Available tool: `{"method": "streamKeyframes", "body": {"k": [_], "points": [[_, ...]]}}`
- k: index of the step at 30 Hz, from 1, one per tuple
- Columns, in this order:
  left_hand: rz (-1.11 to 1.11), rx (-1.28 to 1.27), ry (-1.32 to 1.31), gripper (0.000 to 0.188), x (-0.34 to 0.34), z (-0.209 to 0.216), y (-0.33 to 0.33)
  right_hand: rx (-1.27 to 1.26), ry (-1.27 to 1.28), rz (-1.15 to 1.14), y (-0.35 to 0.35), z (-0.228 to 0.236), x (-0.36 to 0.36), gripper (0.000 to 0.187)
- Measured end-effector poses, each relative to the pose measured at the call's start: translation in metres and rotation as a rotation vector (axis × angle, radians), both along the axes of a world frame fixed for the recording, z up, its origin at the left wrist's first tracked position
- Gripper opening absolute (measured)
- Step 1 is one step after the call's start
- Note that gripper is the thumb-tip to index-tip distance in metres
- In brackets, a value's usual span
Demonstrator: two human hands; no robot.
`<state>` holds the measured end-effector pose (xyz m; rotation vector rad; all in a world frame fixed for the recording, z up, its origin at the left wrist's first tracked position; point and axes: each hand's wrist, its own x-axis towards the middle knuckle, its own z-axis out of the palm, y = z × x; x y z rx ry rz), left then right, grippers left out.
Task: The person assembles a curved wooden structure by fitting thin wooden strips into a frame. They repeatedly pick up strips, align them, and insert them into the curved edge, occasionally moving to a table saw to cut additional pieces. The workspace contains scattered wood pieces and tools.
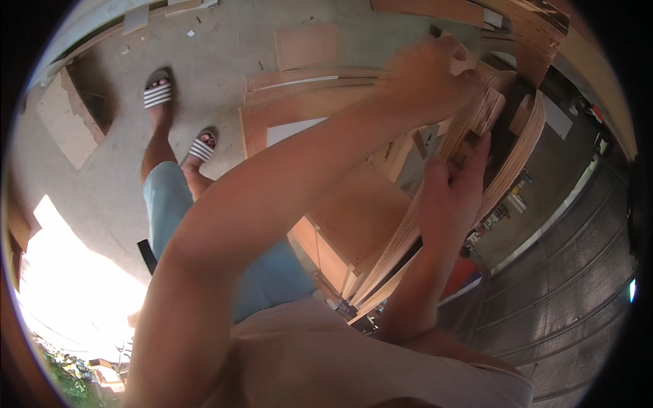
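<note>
My left hand point(432, 71) is over the far end of a stack of long plywood strips point(408, 224), its fingers curled and smeared by motion. What those fingers hold, if anything, I cannot make out. Closer to me, my right hand point(452, 194) lies against the strips with thumb and forefinger pointing away from me. A small wooden block point(468, 145) sits between that thumb and forefinger. Across a dark gap to the right, more curved plywood layers point(524, 146) run alongside.
A wooden panel box point(360, 217) stands below the strips, with flat boards point(306, 95) on the concrete floor point(224, 54) beyond. At far left leans a broken-edged board point(68, 122). My sandalled feet point(160, 92) are at upper left. A ribbed metal shutter point(564, 285) lies right.
</note>
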<state>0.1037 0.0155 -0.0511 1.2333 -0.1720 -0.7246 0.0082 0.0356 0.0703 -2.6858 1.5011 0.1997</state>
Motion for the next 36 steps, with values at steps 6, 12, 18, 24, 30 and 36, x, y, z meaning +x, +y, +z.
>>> {"method": "streamKeyframes", "body": {"k": [6,12,18,24,30,36], "points": [[-0.189,0.150,0.223,0.054,-0.042,-0.091,0.036,-0.001,-0.144,-0.001,0.000,-0.011,-0.004,0.079],[-0.213,0.282,0.276,0.048,-0.096,-0.141,0.055,0.079,-0.243,-0.006,-0.003,-0.010,-0.011,0.080],[-0.226,0.206,0.318,0.046,-0.080,-0.113,0.045,0.069,-0.187,0.031,-0.007,-0.007,-0.015,0.082],[-0.149,0.085,0.243,0.041,-0.045,-0.075,0.038,0.056,-0.136,0.051,-0.010,-0.006,-0.016,0.084],[0.025,-0.136,0.084,0.035,-0.033,-0.025,0.020,0.013,-0.043,0.074,-0.004,-0.004,-0.007,0.084],[0.129,-0.212,-0.127,0.032,-0.022,0.001,-0.008,0.053,-0.077,0.040,-0.009,-0.005,-0.013,0.086]]}}
